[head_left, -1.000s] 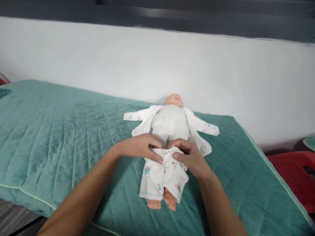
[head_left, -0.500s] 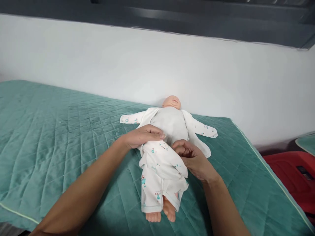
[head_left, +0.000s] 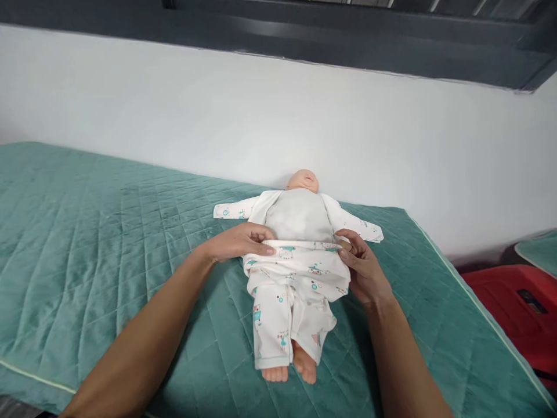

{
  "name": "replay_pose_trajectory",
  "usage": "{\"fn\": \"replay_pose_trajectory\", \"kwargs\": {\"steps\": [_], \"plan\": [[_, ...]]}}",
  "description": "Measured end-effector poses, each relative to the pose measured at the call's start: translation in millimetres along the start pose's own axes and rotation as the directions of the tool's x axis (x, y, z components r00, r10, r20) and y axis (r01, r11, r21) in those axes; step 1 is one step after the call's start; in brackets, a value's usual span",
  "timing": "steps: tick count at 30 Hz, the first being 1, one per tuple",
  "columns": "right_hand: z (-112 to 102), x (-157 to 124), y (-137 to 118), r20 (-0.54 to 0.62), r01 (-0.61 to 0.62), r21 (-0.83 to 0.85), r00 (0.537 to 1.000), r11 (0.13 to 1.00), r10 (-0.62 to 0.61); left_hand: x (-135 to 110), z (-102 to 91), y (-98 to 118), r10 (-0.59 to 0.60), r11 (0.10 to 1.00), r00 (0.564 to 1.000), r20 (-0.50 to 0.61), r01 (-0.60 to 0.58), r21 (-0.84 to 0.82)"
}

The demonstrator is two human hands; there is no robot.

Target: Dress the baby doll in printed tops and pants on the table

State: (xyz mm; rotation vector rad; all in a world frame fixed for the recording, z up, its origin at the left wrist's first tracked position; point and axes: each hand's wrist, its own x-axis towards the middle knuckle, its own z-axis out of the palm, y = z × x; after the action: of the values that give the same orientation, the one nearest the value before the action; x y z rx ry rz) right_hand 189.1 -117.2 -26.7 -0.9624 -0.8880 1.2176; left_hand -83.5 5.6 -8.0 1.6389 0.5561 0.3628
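A baby doll lies on its back on a teal quilted bed cover, head toward the white wall. An open white printed jacket is spread under its arms, baring the grey torso. White printed trousers cover its legs, with bare feet showing below. My left hand pinches the waistband at the doll's left-side hip in view. My right hand grips the waistband at the other hip. The band is stretched across the belly.
A white wall rises just behind the doll, under a dark ledge. A red object stands off the bed's right edge. The bed's near edge runs along the bottom left.
Both hands moved apart and up the doll's body, drawing the trousers' waistband from the thighs to the belly. The bunched cloth is now spread flat across the hips.
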Motion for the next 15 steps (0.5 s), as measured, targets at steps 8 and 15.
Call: {"fn": "replay_pose_trajectory", "kwargs": {"steps": [8, 15], "plan": [[2, 6, 8, -0.071, 0.085, -0.091, 0.993, 0.992, -0.091, 13, 12.3, -16, 0.1, 0.937, 0.88, -0.464, -0.239, -0.253], [9, 27, 12, -0.264, 0.19, -0.499, 0.896, 0.846, -0.357, 33, 18.2, -29, 0.01, 0.88, 0.785, -0.62, -0.301, -0.368]]}}
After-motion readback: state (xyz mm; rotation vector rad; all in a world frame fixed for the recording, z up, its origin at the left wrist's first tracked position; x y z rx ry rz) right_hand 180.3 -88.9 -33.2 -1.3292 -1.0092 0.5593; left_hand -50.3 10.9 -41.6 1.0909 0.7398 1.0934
